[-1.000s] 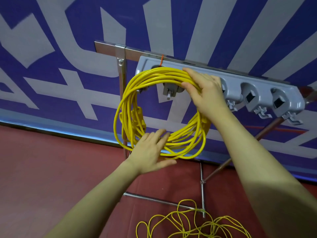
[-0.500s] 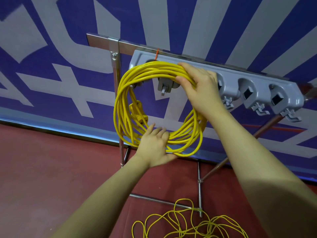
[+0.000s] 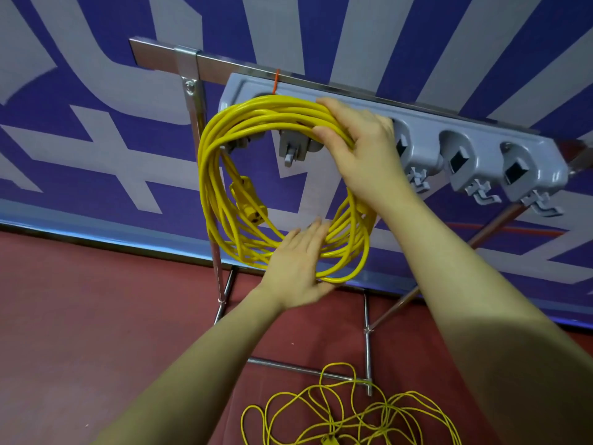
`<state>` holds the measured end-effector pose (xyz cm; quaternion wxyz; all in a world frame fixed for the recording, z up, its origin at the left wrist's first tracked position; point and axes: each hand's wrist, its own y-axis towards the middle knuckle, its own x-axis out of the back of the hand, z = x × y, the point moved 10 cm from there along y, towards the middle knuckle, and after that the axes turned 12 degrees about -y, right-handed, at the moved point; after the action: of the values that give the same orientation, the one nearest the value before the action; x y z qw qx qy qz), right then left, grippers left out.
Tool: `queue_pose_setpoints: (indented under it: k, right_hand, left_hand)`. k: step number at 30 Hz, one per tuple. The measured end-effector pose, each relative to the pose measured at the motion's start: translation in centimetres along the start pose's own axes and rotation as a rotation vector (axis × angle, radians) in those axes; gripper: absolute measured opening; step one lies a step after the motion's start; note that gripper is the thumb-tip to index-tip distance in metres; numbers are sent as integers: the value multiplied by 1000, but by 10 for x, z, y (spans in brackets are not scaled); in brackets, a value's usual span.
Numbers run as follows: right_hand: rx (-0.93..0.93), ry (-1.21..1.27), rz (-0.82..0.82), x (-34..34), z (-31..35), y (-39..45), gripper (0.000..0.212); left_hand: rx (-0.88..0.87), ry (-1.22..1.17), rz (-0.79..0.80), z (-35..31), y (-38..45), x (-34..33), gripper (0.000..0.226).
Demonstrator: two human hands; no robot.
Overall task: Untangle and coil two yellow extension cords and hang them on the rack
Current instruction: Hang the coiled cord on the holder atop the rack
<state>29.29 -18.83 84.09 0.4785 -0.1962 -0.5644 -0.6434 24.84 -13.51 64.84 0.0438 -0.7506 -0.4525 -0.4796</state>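
A coiled yellow extension cord [image 3: 221, 175] hangs over the left hooks of the grey rack [image 3: 423, 130]. My right hand [image 3: 365, 149] grips the top right of the coil, thumb under the strands and fingers over them. My left hand [image 3: 298, 268] lies flat with straight fingers against the bottom of the coil. The cord's yellow socket end [image 3: 250, 203] dangles inside the loop. A second yellow cord [image 3: 353, 412] lies in a loose tangle on the red floor below the rack.
The rack is fixed to a metal bar [image 3: 160, 56] on a chrome stand [image 3: 367, 348] in front of a blue and grey banner wall [image 3: 80, 139]. Three free grey hooks [image 3: 481, 194] sit to the right of my right hand.
My left hand slid a little higher along the bottom of the coil. The right hand keeps its grip at the top, and the coil has settled slightly on the hooks.
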Motion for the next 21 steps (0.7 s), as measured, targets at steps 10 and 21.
queue_pose_setpoints:
  k: [10, 21]
  right_hand:
    - [90, -70, -17, -1, 7, -1, 44]
    - [49, 37, 44, 9, 2, -5, 49]
  left_hand:
    - [135, 190, -38, 24, -31, 18, 90]
    - [-70, 137, -63, -19, -31, 50, 82]
